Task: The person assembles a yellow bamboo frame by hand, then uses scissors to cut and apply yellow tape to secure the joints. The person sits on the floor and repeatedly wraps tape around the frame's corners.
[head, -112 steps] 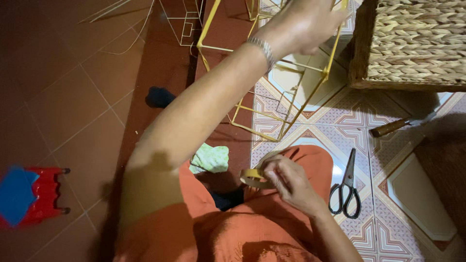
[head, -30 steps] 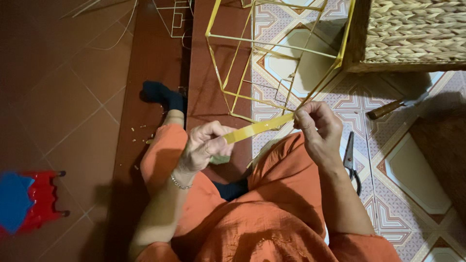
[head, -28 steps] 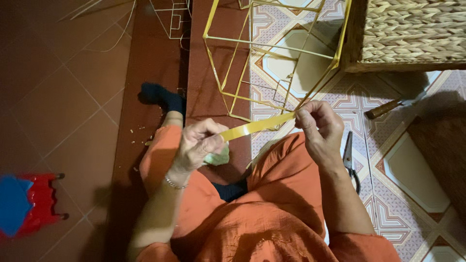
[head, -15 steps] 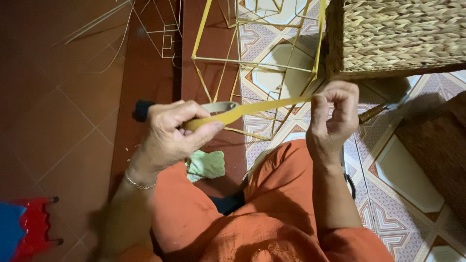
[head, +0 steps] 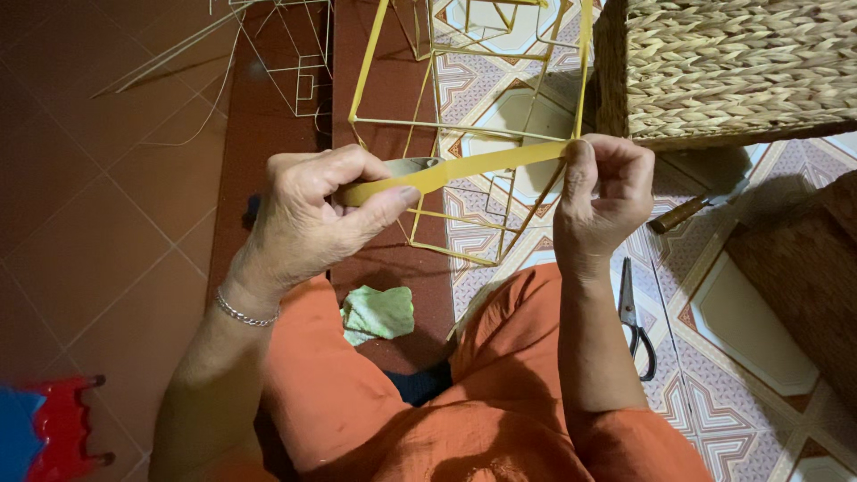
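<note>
Yellow tape is seen in the head view, drawn out as a flat strip between the two hands above the lap. The left hand is closed around the small tape roll, with the thumb pressed along the strip where it leaves the roll. The right hand is pinched shut on the strip's free end, thumb against fingers, so that the strip is held taut and nearly level, rising slightly toward the right. The strip is judged to be light, thin and limp unless kept under tension, and probably sticky on one face, so it is best taken at its very end and at the roll, as is shown. It spans the gap between both grips and crosses in front of a yellow wire frame that stands on the floor just beyond the hands; whether the strip touches the frame cannot be told. A woven basket is seen at the upper right. On the patterned floor tiles beside the right forearm lie black-handled scissors, and a wooden-handled tool lies near the basket. A green cloth rests between the knees, and a red plastic stool is seen at the lower left.
</note>
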